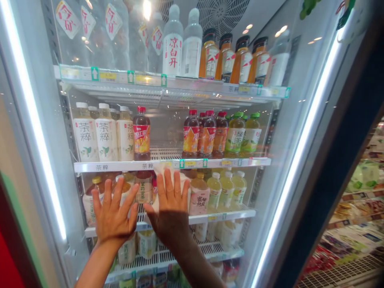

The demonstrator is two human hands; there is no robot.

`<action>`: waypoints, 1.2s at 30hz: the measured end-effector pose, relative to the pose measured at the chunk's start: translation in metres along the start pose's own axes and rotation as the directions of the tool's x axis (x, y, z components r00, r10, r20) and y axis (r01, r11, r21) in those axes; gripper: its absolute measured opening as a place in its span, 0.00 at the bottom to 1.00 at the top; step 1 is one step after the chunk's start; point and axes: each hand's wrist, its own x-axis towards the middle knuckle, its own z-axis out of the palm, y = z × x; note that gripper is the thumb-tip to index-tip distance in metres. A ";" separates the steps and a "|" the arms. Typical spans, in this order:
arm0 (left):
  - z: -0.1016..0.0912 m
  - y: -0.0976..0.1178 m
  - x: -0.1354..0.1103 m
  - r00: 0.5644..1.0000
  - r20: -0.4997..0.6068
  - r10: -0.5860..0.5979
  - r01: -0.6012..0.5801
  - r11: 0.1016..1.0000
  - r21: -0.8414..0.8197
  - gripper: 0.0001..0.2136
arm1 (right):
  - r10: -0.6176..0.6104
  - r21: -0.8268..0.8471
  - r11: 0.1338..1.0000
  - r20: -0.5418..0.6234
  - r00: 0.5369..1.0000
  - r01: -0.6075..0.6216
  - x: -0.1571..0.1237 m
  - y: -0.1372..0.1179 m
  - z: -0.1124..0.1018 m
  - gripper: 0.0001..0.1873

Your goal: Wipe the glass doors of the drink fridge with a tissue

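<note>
Both my hands are raised in front of a drinks fridge, seemingly at its glass door. My left hand (115, 214) has its fingers spread and holds nothing. Behind it on a lower shelf are drink bottles, among them a jasmine tea bottle (143, 188). To its right, my right hand (171, 210) is flat, fingers up and thumb out. A pale, cloth-like patch (160, 170) shows behind its fingers; whether it is a cloth or a reflection is unclear. A pinkish-labelled bottle (199, 198) stands just right of that hand. Whether either palm touches the glass is hidden.
Above, a shelf (172, 164) bears white-capped tea bottles (85, 134), red-capped iced tea (141, 136) and green tea (237, 134). Water bottles (173, 44) and amber bottles (209, 56) fill the top. A dark door frame (339, 144) slants at right, with packaged-goods racks (354, 224) beyond.
</note>
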 end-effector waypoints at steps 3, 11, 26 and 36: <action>0.001 0.001 0.000 1.000 -0.003 -0.027 0.027 1.000 -0.010 0.34 | -0.022 0.013 1.000 0.062 0.998 0.021 -0.073 -0.008 0.015 0.42; 0.000 0.005 0.000 0.997 0.017 -0.081 0.082 0.996 -0.021 0.35 | -0.013 0.027 1.000 0.013 1.000 0.013 -0.037 -0.012 0.017 0.45; 0.000 0.002 0.002 0.999 0.020 -0.040 0.040 0.999 0.005 0.38 | -0.024 -0.004 1.000 0.065 0.998 0.025 -0.117 0.003 0.022 0.42; 0.000 -0.002 -0.001 0.998 0.050 -0.043 0.042 0.999 0.013 0.36 | 0.045 -0.069 0.996 -0.060 0.997 -0.049 0.005 0.052 -0.005 0.46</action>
